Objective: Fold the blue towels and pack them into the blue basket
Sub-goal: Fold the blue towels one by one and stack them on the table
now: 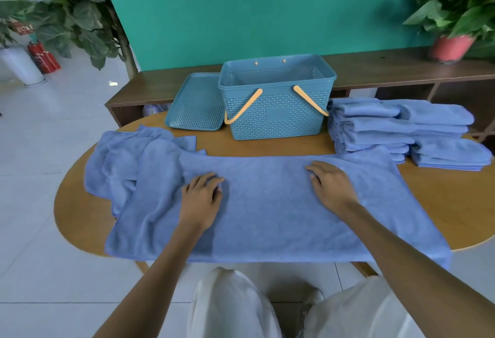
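The left hand (201,198) lies palm down on the spread towel (267,209) at centre-left of the frame, its fingers bent a little at the knuckles with the tips pressing into the cloth; it holds nothing. The right hand (330,186) lies flat on the same towel at centre-right, fingers nearly straight and pointing toward the upper left, also holding nothing. The two hands are well apart, with smooth cloth between them.

The towel lies open across the near part of the round wooden desk (442,203), and its near edge hangs over the desk's rim toward the person's lap. Its left end is rumpled and lies over a loose heap (117,161) of more blue towels at the left of the frame.

Behind the towel, in the upper middle, stands the basket (278,112), open at the top, with two pale orange handles folded down against its front wall. No towel shows inside it from this angle. Its lid (195,104) lies just to the left, tilted, with one edge against the basket's side.

At the upper right of the desk sit two stacks (401,131) of folded blue towels, side by side and close to the basket's right wall; the spread towel's far right corner reaches the foot of the nearer stack.

Beyond the desk runs a low brown shelf (388,69) before a green wall, with a potted plant (455,16) on it at upper right.
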